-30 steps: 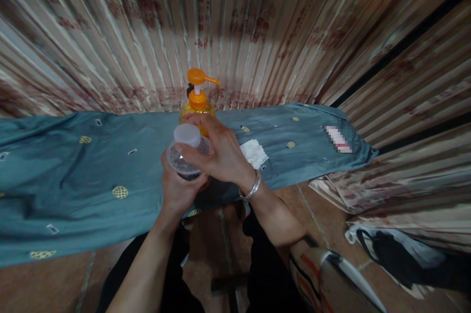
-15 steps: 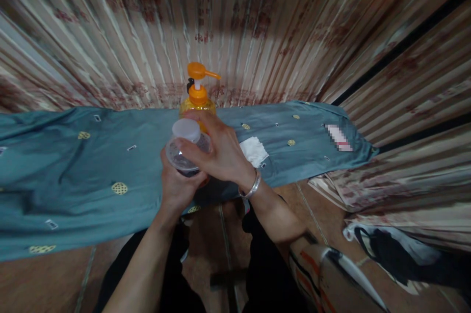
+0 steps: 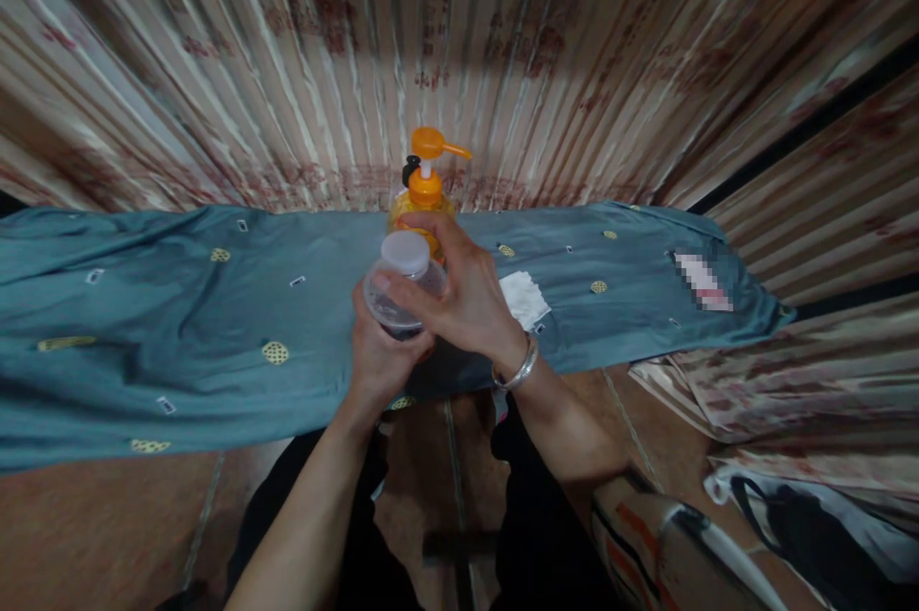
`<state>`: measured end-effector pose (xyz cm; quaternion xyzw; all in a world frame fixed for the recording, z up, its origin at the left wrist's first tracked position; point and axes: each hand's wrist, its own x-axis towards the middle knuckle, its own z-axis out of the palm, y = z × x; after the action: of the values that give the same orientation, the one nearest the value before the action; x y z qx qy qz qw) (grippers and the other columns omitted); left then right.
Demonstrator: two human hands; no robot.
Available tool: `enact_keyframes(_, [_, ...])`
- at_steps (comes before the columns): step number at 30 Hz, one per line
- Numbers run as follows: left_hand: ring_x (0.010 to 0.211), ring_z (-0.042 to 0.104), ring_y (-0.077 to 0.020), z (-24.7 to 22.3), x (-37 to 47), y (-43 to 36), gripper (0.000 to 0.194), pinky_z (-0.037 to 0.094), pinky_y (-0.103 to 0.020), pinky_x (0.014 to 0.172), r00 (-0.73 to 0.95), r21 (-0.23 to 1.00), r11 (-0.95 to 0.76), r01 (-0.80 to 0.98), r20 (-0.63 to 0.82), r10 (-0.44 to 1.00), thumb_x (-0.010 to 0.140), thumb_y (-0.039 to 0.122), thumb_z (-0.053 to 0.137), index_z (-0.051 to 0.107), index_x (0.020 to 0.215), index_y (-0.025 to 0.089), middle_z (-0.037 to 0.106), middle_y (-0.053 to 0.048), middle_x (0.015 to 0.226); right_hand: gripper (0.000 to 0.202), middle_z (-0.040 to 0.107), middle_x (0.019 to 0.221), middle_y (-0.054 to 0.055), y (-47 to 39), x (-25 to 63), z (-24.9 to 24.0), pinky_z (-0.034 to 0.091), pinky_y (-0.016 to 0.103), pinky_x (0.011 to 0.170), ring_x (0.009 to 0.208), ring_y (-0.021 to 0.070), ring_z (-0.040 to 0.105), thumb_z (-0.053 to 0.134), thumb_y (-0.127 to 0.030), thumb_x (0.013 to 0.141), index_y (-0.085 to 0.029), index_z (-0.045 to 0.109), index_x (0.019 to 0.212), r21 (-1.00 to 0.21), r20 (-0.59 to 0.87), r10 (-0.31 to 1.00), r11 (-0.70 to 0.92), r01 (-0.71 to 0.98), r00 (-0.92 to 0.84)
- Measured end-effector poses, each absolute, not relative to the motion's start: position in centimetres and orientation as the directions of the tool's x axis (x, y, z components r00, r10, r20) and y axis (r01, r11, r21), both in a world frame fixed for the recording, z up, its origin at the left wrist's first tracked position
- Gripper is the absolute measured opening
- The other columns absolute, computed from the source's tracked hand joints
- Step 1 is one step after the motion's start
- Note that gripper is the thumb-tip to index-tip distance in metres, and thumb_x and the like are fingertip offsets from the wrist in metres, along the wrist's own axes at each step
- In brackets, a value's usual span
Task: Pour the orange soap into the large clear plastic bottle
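Note:
A clear plastic bottle [image 3: 392,309] with a whitish round cap [image 3: 404,253] stands out in front of me, its lower part hidden by my fingers. My left hand [image 3: 388,352] is wrapped round its body from below left. From the right, my right hand [image 3: 466,295] grips the bottle's upper part, thumb on the near side by the cap and fingers reaching behind it. Just behind my right fingers is a pump bottle [image 3: 426,190] of yellow-orange liquid with an orange pump head; its lower part is hidden.
A teal patterned cloth [image 3: 179,305] covers the long surface. On it, right of my hands, lie a crumpled white tissue [image 3: 526,299] and a blurred-out pinkish item [image 3: 704,282]. Pleated curtains [image 3: 345,65] hang behind. A bag with a dark strap [image 3: 796,515] is low on the right.
The view has turned slightly left, so everything sits further right in the picture. Both hands keep their hold on the clear bottle, with hardly any change in grip.

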<state>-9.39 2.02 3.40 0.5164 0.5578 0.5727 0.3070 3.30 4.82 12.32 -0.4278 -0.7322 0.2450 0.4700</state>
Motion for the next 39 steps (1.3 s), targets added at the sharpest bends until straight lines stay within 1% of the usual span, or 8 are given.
enact_keyframes(5, [0.097, 0.076, -0.0279, 3.37, -9.35, 2.02, 0.089, 0.063, -0.043, 0.085, -0.284, 0.957, -0.198, 0.213, 0.254, 0.925, 0.055, 0.03, 0.089, 0.047, 0.133, 0.021, 0.074, -0.009, 0.115, 0.05, 0.073, 0.115, 0.008, 4.9, 3.29, 12.24, 0.056, 0.043, 0.097, 0.111, 0.029, 0.069, 0.084, -0.058, 0.079, -0.025, 0.066, 0.111, -0.77, 0.48, 0.869, 0.482, 0.418, -0.117])
enact_keyframes(9, [0.099, 0.077, -0.0281, 3.32, -9.4, 1.99, 0.089, 0.063, -0.043, 0.087, -0.26, 0.955, -0.216, 0.204, 0.266, 0.928, 0.056, 0.027, 0.09, 0.046, 0.134, 0.021, 0.074, -0.008, 0.115, 0.035, 0.074, 0.114, 0.006, 4.7, 3.55, 12.5, 0.057, 0.041, 0.097, 0.108, 0.0269, 0.071, 0.075, -0.046, 0.089, -0.024, 0.066, 0.115, -0.758, 0.484, 0.851, 0.524, 0.388, -0.203])
enact_keyframes(15, [0.098, 0.076, -0.0283, 2.99, -9.52, 2.04, 0.092, 0.063, -0.044, 0.087, -0.263, 0.953, -0.201, 0.225, 0.258, 0.93, 0.056, 0.027, 0.09, 0.045, 0.136, 0.021, 0.074, -0.009, 0.118, 0.059, 0.074, 0.121, 0.009, 4.71, 3.4, 12.26, 0.058, 0.043, 0.097, 0.112, 0.0286, 0.071, 0.079, -0.061, 0.082, -0.022, 0.064, 0.124, -0.743, 0.481, 0.86, 0.503, 0.443, -0.169])
enact_keyframes(20, [0.1, 0.076, -0.0283, 3.15, -9.45, 2.12, 0.09, 0.063, -0.042, 0.087, -0.258, 0.95, -0.222, 0.218, 0.276, 0.926, 0.055, 0.026, 0.088, 0.045, 0.135, 0.022, 0.073, -0.009, 0.118, 0.041, 0.073, 0.123, 0.006, 4.57, 3.43, 12.56, 0.057, 0.042, 0.1, 0.115, 0.0272, 0.07, 0.075, -0.048, 0.091, -0.027, 0.066, 0.126, -0.734, 0.459, 0.86, 0.508, 0.451, -0.221])
enact_keyframes(26, [0.098, 0.075, -0.028, 3.14, -9.39, 2.06, 0.089, 0.063, -0.043, 0.086, -0.257, 0.944, -0.223, 0.242, 0.284, 0.924, 0.057, 0.027, 0.088, 0.046, 0.135, 0.021, 0.072, -0.009, 0.117, 0.055, 0.072, 0.129, 0.008, 4.57, 3.4, 12.52, 0.055, 0.046, 0.104, 0.121, 0.0308, 0.068, 0.08, -0.053, 0.087, -0.027, 0.064, 0.133, -0.735, 0.473, 0.858, 0.509, 0.449, -0.198])
enact_keyframes(32, [0.098, 0.075, -0.0269, 2.8, -9.41, 2.06, 0.092, 0.063, -0.042, 0.086, -0.264, 0.946, -0.219, 0.24, 0.281, 0.923, 0.056, 0.024, 0.088, 0.045, 0.138, 0.023, 0.072, -0.007, 0.117, 0.039, 0.073, 0.125, 0.006, 4.59, 3.59, 12.56, 0.055, 0.042, 0.102, 0.115, 0.0275, 0.07, 0.075, -0.042, 0.092, -0.026, 0.067, 0.127, -0.718, 0.471, 0.844, 0.535, 0.445, -0.256])
enact_keyframes(36, [0.099, 0.075, -0.0271, 2.79, -9.38, 2.06, 0.09, 0.063, -0.043, 0.087, -0.261, 0.943, -0.236, 0.236, 0.296, 0.919, 0.058, 0.026, 0.088, 0.046, 0.138, 0.022, 0.073, -0.008, 0.118, 0.051, 0.071, 0.13, 0.007, 4.59, 3.51, 12.49, 0.054, 0.042, 0.103, 0.12, 0.0282, 0.068, 0.079, -0.049, 0.089, -0.026, 0.064, 0.132, -0.717, 0.476, 0.85, 0.523, 0.461, -0.223])
enact_keyframes(39, [0.101, 0.075, -0.0276, 2.78, -9.43, 2.13, 0.091, 0.062, -0.043, 0.088, -0.263, 0.944, -0.237, 0.231, 0.295, 0.919, 0.057, 0.028, 0.089, 0.046, 0.137, 0.022, 0.072, -0.009, 0.12, 0.051, 0.073, 0.121, 0.008, 4.62, 3.34, 12.39, 0.055, 0.041, 0.099, 0.114, 0.0278, 0.07, 0.077, -0.056, 0.089, -0.022, 0.066, 0.125, -0.715, 0.492, 0.852, 0.513, 0.476, -0.18])
